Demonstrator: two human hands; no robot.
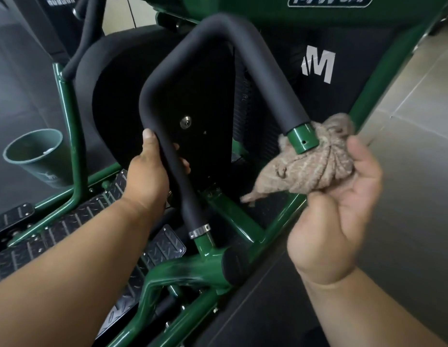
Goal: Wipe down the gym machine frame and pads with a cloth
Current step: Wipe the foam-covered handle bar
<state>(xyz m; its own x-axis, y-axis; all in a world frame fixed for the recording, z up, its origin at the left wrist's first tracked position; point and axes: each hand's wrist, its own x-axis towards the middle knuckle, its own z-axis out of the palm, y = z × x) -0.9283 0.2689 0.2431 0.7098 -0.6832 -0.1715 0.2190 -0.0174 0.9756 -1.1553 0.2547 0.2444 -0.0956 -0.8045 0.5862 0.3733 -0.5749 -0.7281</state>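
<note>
Grey floor tiles (405,151) behind; right hand (338,211) fingers bunch tan cloth (315,166), left hand (149,171) grips handle (173,151).

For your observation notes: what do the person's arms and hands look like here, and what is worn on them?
Both forearms are bare to the frame edge, with no sleeves showing. The left hand and right hand wear no gloves, and no rings, watch or bands are visible. Nails are short and plain.

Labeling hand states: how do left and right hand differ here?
The left hand wraps the black foam handle, back of hand to the camera; the right hand is palm-up, its fingers holding the bunched tan cloth. The left holds no cloth; the right presses its cloth against the handle's green end. Both are bare.
</note>
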